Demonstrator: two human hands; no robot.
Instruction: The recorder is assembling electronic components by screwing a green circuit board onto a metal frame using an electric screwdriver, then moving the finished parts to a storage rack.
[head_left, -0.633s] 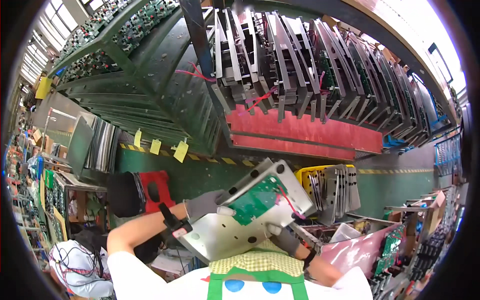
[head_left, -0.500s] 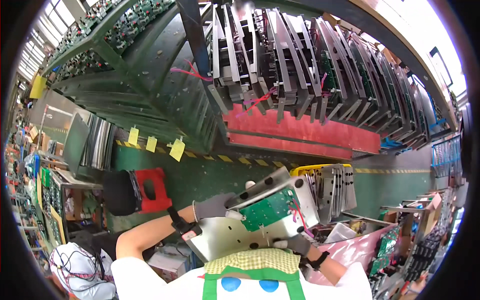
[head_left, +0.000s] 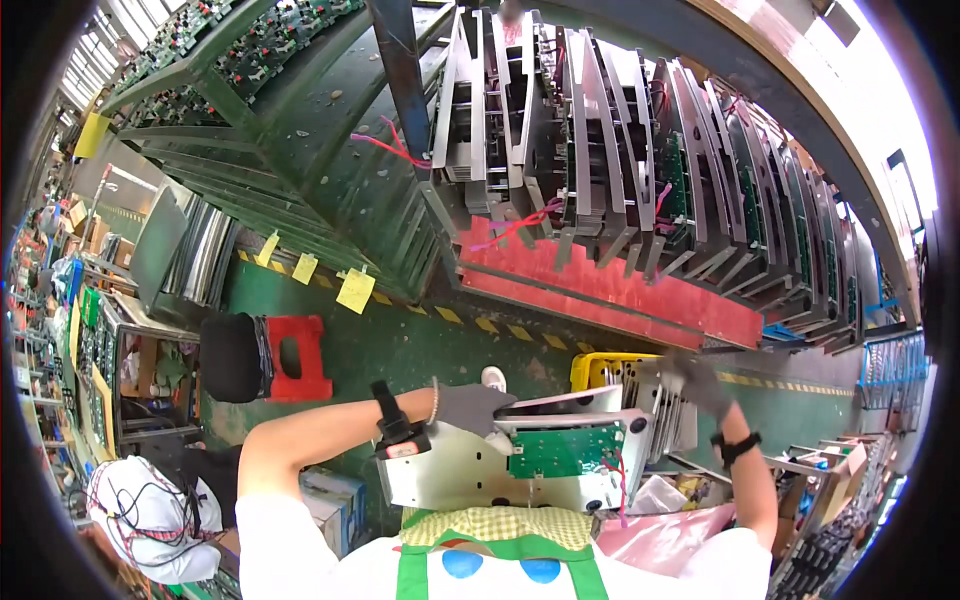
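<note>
A bent sheet-metal chassis (head_left: 432,472) lies close against my body, with a green circuit board (head_left: 565,452) on it and red and pink wires (head_left: 621,472) at the board's right end. My left hand (head_left: 474,410), in a dark grey glove, is closed on the chassis at its upper left flange, beside the board. Out to the right, my right hand (head_left: 700,385), gloved too, is smeared by motion over a row of upright metal plates (head_left: 655,415). Its fingers cannot be made out. These plates stand in a yellow bin (head_left: 583,369).
Ahead, a rack holds many upright metal chassis (head_left: 590,130) above a red board (head_left: 600,290). A green metal rack (head_left: 330,190) with circuit boards on top stands left. A red and black stool (head_left: 300,357) is at left. Pink sheeting (head_left: 665,540) lies at right.
My right hand has left the chassis's near edge and swung right and away to the upright plates. The chassis has turned slightly, its board now lying more level. My left hand keeps its grip.
</note>
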